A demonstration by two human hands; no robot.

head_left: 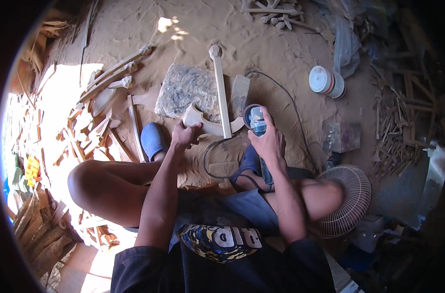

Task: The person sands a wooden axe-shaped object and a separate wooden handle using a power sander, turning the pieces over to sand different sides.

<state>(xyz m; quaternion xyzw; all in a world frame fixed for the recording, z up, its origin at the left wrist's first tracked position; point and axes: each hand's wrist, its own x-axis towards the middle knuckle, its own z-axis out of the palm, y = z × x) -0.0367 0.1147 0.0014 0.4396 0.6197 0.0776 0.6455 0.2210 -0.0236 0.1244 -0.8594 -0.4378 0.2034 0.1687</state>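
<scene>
Sandy ground below; my left hand grips a curved pale piece, my right hand an angle grinder: seemingly grinding, next calling for steady bracing.

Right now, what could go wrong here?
The grinder might catch the pale curved piece beside its disc and jerk it from the bare left hand. A slip could reach the right shoe nearby. The dark cord, looping beside that shoe, may snag.

Bold white lettering across front of black shirt.
</scene>
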